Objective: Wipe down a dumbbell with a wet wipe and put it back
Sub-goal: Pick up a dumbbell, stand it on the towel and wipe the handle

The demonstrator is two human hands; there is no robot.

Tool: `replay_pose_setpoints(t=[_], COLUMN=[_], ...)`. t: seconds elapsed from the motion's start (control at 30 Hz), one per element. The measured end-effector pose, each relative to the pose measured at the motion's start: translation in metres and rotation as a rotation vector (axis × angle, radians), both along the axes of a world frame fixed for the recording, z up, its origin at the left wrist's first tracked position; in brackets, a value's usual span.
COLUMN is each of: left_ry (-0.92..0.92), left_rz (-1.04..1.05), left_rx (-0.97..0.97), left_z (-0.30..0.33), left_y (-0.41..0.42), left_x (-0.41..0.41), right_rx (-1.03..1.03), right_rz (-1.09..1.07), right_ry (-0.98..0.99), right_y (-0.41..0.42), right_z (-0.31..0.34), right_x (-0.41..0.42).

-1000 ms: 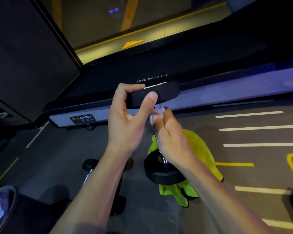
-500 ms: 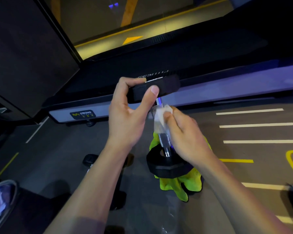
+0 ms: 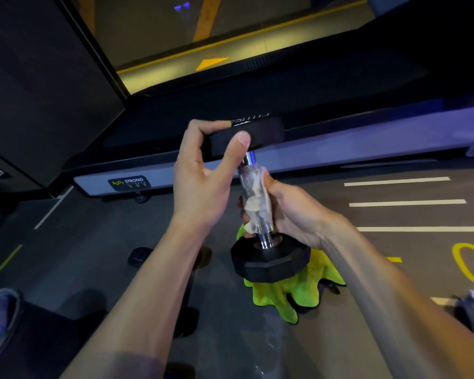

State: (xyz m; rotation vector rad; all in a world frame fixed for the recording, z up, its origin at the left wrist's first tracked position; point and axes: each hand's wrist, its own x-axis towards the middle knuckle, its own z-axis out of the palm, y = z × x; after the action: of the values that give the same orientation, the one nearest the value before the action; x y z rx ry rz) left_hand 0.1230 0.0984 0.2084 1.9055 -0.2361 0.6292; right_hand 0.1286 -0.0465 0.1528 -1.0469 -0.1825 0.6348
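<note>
Both forearms enter from the lower edge, bare, converging toward centre frame. Left hand (image 3: 203,181): raised higher, wrist extended, thumb and curled fingers pinching the upper head of the dumbbell (image 3: 260,209) from opposite faces. Right hand (image 3: 288,212): lower, palm turned inward, fingers wrapped round the knurled handle with the wet wipe (image 3: 255,198) trapped beneath them. Right fingertips only partly visible behind the handle.
</note>
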Motion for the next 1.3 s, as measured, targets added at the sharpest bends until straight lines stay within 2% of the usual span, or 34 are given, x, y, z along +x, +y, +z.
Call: replay_pose_setpoints(t=[0.13,0.27,0.5,0.57,0.7,0.77,0.87,1.0,1.07,1.17,1.3], left_ry=[-0.011,-0.015,-0.015,-0.015,-0.02,-0.025,-0.022,-0.016,-0.015,-0.02,-0.021], left_rz=[-0.007,-0.014,0.005,-0.008,-0.006,0.006,0.03,0.03,0.02,0.012,0.006], left_rx=[-0.005,0.005,-0.011,0.0,0.013,0.015,0.013,0.012,0.025,0.033,0.05], left_z=[0.0,0.001,0.0,0.0,0.001,0.001,0.001,0.0,0.001,0.002,0.002], left_y=[-0.001,-0.005,0.002,0.001,-0.004,-0.005,-0.004,-0.004,-0.005,-0.009,-0.012], left_x=[-0.001,-0.005,-0.01,-0.012,-0.012,-0.01,-0.006,-0.005,-0.005,-0.007,-0.006], right_rx=[-0.059,-0.529,-0.904,-0.935,-0.923,-0.982,-1.086,-1.408,-1.431,-1.381,-1.503], right_rz=[-0.149,-0.248,0.027,0.042,-0.067,-0.141,-0.226,-0.275,-0.369,-0.403,-0.353], right_ry=[-0.266,-0.634,-0.72,-0.714,-0.668,-0.685,-0.833,-1.097,-1.131,-1.085,-1.049], right_y=[0.012,0.009,-0.01,-0.017,-0.023,-0.021,-0.023,-0.022,-0.018,-0.007,0.012], right_z=[-0.011,-0.016,-0.02,-0.019,-0.024,-0.026,-0.021,-0.018,-0.025,-0.022,-0.023], right_x=[-0.006,-0.006,-0.019,-0.025,-0.049,-0.063,-0.076,-0.092,-0.096,-0.107,-0.113])
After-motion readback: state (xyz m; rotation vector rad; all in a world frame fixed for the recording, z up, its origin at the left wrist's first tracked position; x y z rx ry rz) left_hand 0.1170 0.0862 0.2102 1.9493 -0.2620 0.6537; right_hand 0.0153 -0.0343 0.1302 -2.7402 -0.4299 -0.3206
